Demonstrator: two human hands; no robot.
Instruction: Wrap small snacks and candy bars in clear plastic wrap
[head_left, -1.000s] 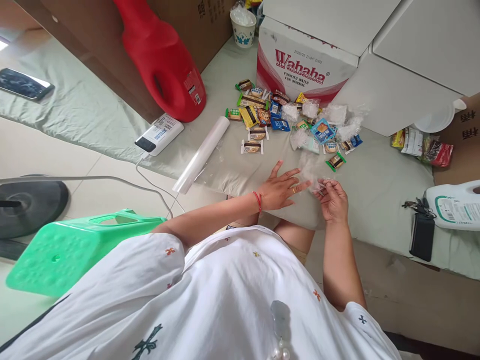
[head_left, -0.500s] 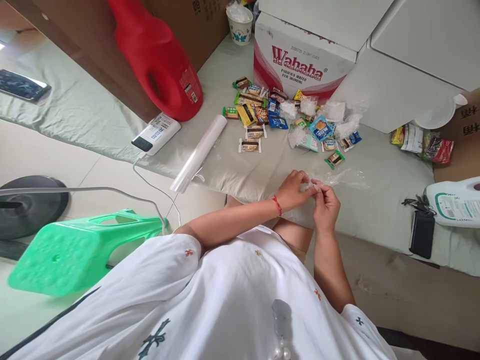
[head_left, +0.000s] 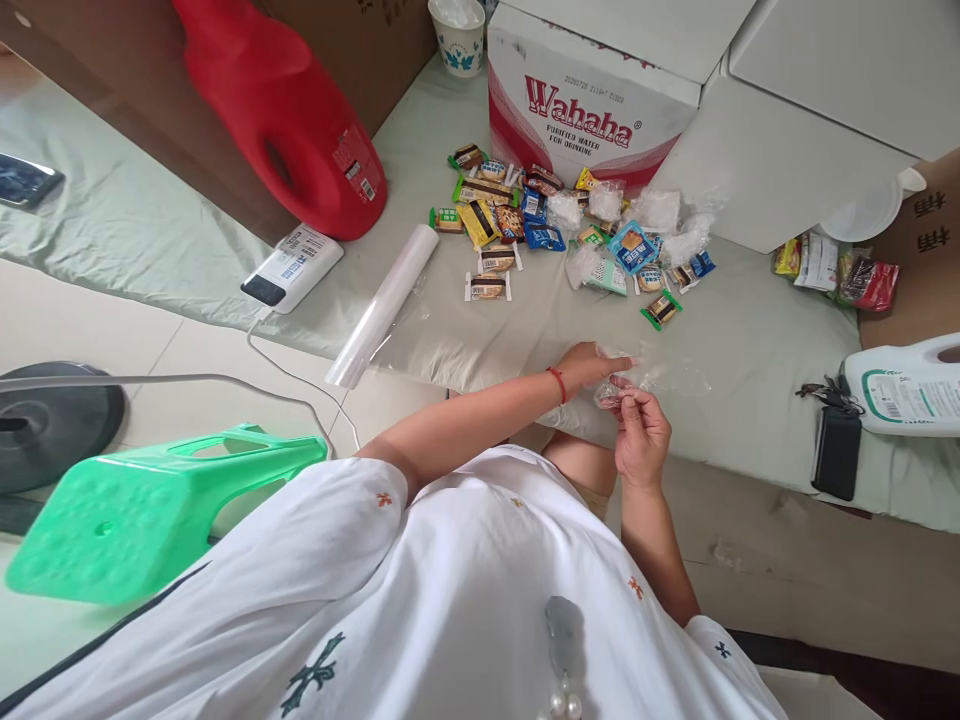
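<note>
Pale green cloth (head_left: 757,320) spans the upper frame; right of the centre, the right hand (head_left: 643,432) is clamped by its fingertips on crinkled, clear plastic film (head_left: 606,394); the left hand (head_left: 585,369) touches it, finger grip unclear

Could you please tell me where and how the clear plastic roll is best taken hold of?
Probably around the middle of the clear plastic roll, coming from above, thumb and fingers closing across its long sides. It lies flat, slim and straight; its near end reaches the edge of the pale green cloth.
</note>
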